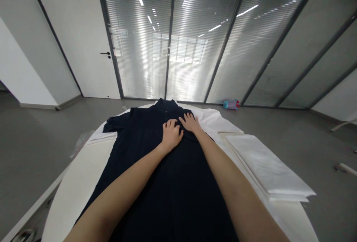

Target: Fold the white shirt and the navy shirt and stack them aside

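Note:
A dark navy short-sleeved shirt (173,182) with a collar and a short button placket lies front up, its collar at the far end. My left hand (171,134) rests on its chest below the placket, fingers bent but apart. Beside it, my right hand (190,123) lies with fingers spread on the shirt's right shoulder. The sleeve on that side is partly hidden by this hand and looks folded inward; the left sleeve (118,122) sticks out sideways. Underneath, a white garment (220,121) shows on both sides.
A folded white cloth (267,164) lies on the right of the rounded cream table (75,182). Clear plastic (80,143) sits past the left edge. On the floor by the glass partition (192,48) is a blue and pink object (231,104). Pale legs of something stand at far right.

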`<state>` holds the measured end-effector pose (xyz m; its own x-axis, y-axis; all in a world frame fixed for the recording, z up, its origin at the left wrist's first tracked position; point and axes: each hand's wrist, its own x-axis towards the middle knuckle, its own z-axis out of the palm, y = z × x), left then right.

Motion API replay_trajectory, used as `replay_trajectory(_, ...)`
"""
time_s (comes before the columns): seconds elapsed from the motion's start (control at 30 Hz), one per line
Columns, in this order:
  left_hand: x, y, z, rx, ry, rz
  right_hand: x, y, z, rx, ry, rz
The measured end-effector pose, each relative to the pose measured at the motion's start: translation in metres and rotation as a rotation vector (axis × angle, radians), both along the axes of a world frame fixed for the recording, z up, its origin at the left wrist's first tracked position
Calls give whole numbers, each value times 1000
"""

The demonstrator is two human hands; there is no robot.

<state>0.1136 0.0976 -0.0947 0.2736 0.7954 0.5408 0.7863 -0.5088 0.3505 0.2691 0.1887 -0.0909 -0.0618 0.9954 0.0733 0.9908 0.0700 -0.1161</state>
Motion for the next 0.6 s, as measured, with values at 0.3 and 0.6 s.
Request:
replay_trajectory(0.3, 6, 5, -5, -295, 160, -66, 24, -8, -6, -24, -41, -47)
replay_trajectory(0.6, -106, 44, 41, -240, -154, 263, 22, -15, -6, 177, 14, -43)
